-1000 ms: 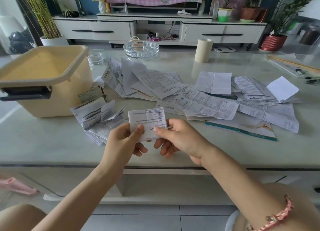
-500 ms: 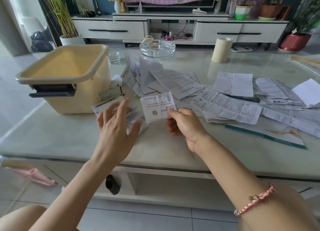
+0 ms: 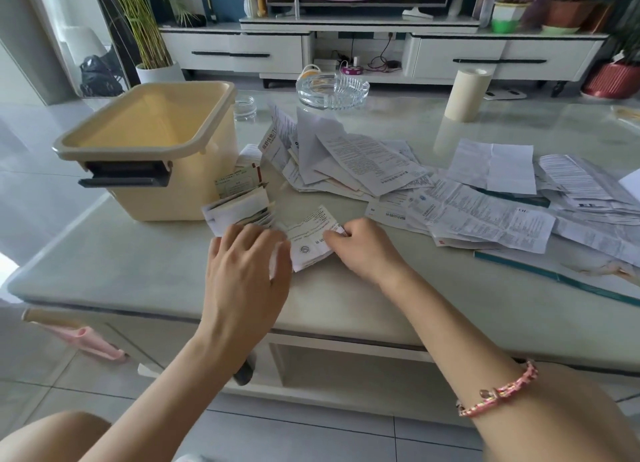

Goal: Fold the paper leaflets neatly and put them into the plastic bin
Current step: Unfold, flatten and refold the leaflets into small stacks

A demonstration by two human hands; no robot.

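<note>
Folded leaflet: pinched at its right edge by your right hand. Folded stack: just left of that pinch, under your flat, spread left hand. Plastic bin: beyond-left of the stack, open-topped, contents not visible. Unfolded leaflets: right of the grip.

Pale glossy table carried cream plastic bin. Small glass jar stood just behind bin's right corner. Glass ashtray sat farther right of bin, cream roll upright, well right of bin. Stack of folded leaflets lay against bin's right side, folded leaflet near bin's front right. Loose unfolded leaflets sprawled right of bin. Teal-edged booklet lay farthest from bin.
</note>
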